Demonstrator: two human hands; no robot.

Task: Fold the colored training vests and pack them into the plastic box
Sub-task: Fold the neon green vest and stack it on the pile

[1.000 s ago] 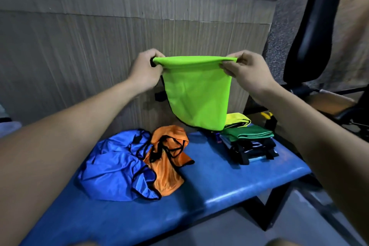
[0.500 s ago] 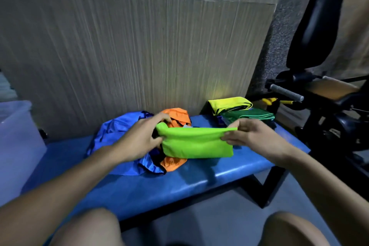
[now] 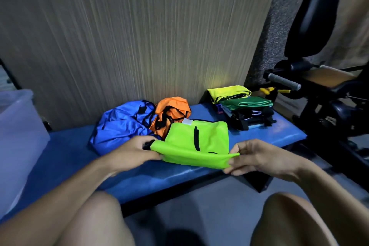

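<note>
While our bare knees (image 3: 95, 219) fill the bottom of the view, we hold the lime-green vest (image 3: 196, 144) at its near edge over the blue padded table (image 3: 65, 158): our left hand (image 3: 133, 153) pinches the left corner with curled fingers, and our right hand (image 3: 257, 158) pinches the right corner between thumb and fingers. The vest's far part lies flat on the table, black trim and a white tag showing. Just beyond it we see a crumpled orange vest (image 3: 171, 112), touching a crumpled blue vest (image 3: 121, 124) on its left. Farther right sits a stack of folded vests (image 3: 243, 106), yellow and green uppermost. At the far left stands the translucent plastic box (image 3: 18, 126), and a wood-grain wall (image 3: 139, 46) rises behind everything.
</note>
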